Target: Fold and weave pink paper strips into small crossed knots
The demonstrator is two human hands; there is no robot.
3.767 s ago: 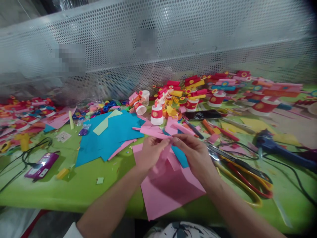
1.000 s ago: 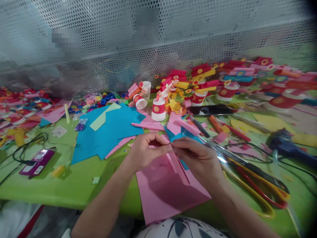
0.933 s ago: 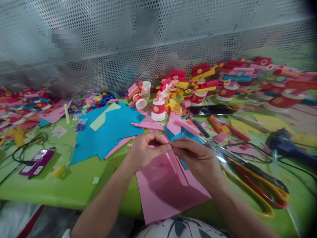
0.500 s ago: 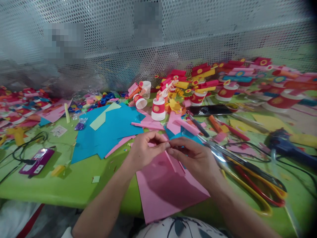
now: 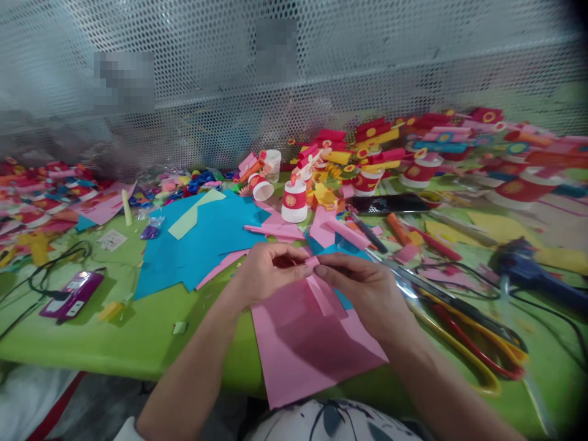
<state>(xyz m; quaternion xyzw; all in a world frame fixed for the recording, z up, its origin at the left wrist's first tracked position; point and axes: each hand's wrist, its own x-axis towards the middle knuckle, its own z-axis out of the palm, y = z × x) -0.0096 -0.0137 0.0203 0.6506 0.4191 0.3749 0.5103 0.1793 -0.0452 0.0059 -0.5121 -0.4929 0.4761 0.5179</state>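
Green desk [image 5: 138,352]: decorated cup [image 5: 294,203] looks assembled; pink strip [image 5: 324,297], seemingly unfinished, pinched by left hand [image 5: 264,272] and right hand [image 5: 362,285].

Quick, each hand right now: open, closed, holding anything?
Left hand: closed, thumb and fingers pinching the upper end of a pink paper strip.
Right hand: closed, fingertips pinching the same strip.
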